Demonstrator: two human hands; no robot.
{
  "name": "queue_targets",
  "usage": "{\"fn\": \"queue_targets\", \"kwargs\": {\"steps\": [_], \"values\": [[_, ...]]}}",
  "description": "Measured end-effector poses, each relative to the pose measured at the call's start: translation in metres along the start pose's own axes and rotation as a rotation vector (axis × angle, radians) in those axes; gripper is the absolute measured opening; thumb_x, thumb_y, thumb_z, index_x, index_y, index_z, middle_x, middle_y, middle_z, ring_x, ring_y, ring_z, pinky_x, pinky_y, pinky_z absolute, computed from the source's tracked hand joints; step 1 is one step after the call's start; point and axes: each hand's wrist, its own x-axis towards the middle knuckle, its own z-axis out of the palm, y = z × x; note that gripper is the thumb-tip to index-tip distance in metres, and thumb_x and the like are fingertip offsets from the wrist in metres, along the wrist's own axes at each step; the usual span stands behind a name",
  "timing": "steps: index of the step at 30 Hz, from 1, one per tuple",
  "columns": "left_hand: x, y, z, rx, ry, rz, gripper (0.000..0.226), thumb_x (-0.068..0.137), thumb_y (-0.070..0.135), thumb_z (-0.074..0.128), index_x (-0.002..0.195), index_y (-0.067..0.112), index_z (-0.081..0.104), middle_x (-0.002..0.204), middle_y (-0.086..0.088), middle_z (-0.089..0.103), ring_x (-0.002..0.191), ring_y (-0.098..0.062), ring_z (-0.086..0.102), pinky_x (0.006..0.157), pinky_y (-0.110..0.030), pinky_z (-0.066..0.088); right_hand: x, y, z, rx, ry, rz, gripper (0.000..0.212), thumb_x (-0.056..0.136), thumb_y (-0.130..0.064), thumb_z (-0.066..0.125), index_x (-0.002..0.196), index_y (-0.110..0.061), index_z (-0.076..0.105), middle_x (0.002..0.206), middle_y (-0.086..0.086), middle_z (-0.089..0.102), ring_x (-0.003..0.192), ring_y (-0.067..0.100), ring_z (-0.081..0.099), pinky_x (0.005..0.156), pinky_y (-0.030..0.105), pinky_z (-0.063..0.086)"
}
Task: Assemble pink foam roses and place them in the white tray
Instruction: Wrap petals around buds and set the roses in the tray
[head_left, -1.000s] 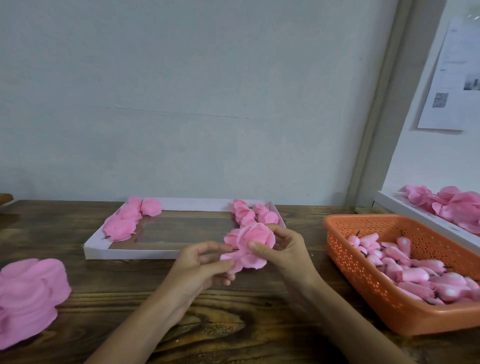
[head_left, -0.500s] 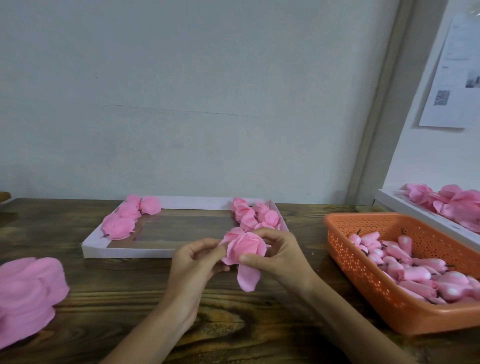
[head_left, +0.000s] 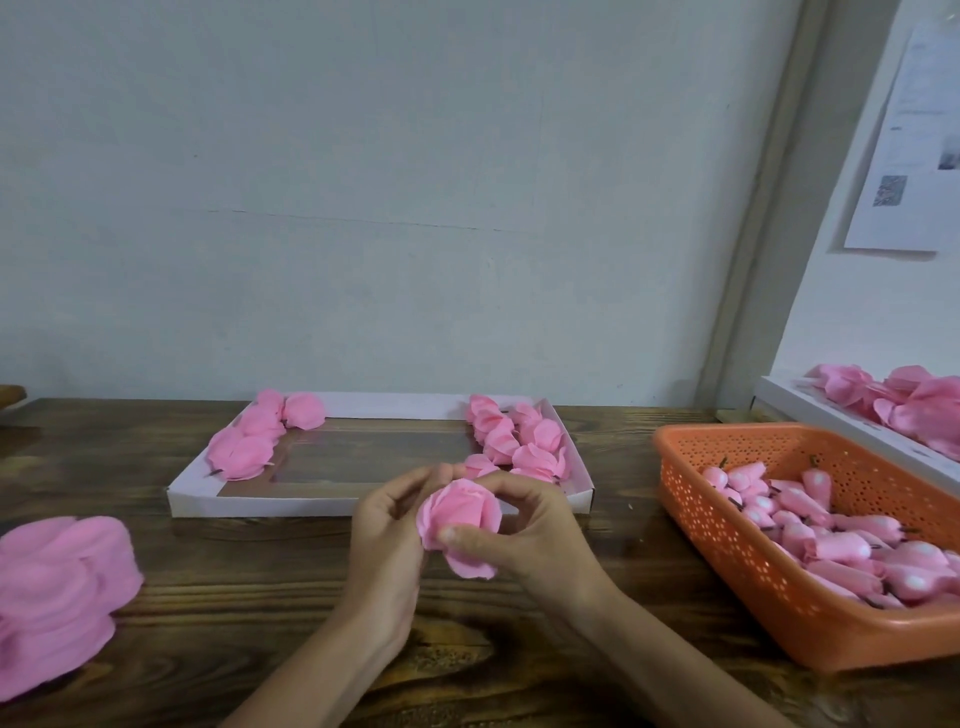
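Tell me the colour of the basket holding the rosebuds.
Orange, with small perforated holes in its walls. The basket shows in the head view, at the right of the table.

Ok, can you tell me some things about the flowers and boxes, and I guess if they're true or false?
1. Both hands hold one pink rose. True: the left hand and right hand both grip it.
2. The orange basket is empty. False: it holds pink buds.
3. The white tray has roses at both ends. True.
4. The loose petal pile sits inside the tray. False: it lies on the wooden table, far left.
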Motion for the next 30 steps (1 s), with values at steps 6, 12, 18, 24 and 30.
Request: {"fn": "queue_targets", "kwargs": {"steps": [6, 12, 18, 24, 30], "values": [[-0.012, 0.001, 0.014, -0.106, 0.166, -0.113, 0.046, 0.099, 0.046, 0.059, 0.106, 0.003, 0.075, 0.106, -0.016, 0.075, 0.101, -0.03, 0.075, 0.084, -0.054, 0.062, -0.001, 0.008, 0.012, 0.077, -0.021, 0.024, 0.027, 0.076, -0.017, 0.093, 0.099, -0.015, 0.079, 0.122, 0.005, 0.075, 0.102, 0.026, 0.076, 0.079, 0.031, 0.061], [-0.011, -0.001, 0.013, -0.117, 0.035, -0.174, 0.066, 0.103, 0.059, 0.041, 0.089, 0.003, 0.075, 0.099, -0.019, 0.076, 0.101, -0.032, 0.076, 0.076, -0.045, 0.06, 0.0, 0.012, 0.012, 0.019, 0.039, -0.004, 0.046, 0.068, -0.015, 0.097, 0.101, -0.019, 0.066, 0.111, 0.01, 0.077, 0.102, 0.028, 0.077, 0.08, 0.036, 0.062], [-0.007, -0.008, 0.01, -0.153, 0.054, -0.195, 0.064, 0.103, 0.054, 0.046, 0.062, 0.011, 0.068, 0.086, -0.017, 0.075, 0.09, -0.029, 0.077, 0.067, -0.039, 0.06, -0.004, 0.011, 0.017, -0.011, 0.065, -0.026, 0.028, 0.069, -0.012, 0.094, 0.079, -0.015, 0.068, 0.099, 0.005, 0.076, 0.09, 0.031, 0.076, 0.085, 0.052, 0.063], [-0.002, -0.006, 0.008, -0.191, 0.273, -0.269, 0.059, 0.101, 0.057, 0.051, 0.077, 0.006, 0.069, 0.098, -0.029, 0.074, 0.092, -0.043, 0.076, 0.07, -0.047, 0.064, -0.008, 0.01, 0.021, -0.108, 0.099, 0.053, 0.038, 0.07, -0.005, 0.094, 0.102, -0.018, 0.078, 0.115, -0.001, 0.075, 0.1, 0.028, 0.071, 0.087, 0.042, 0.063], [0.006, -0.003, 0.001, -0.292, 0.31, -0.397, 0.075, 0.099, 0.065, 0.045, 0.101, -0.005, 0.074, 0.106, -0.031, 0.075, 0.096, -0.048, 0.074, 0.092, -0.063, 0.057, -0.017, 0.015, 0.03, -0.162, 0.162, 0.07, 0.048, 0.068, 0.003, 0.09, 0.106, -0.017, 0.068, 0.097, 0.004, 0.074, 0.089, 0.015, 0.072, 0.078, 0.029, 0.062]]}}
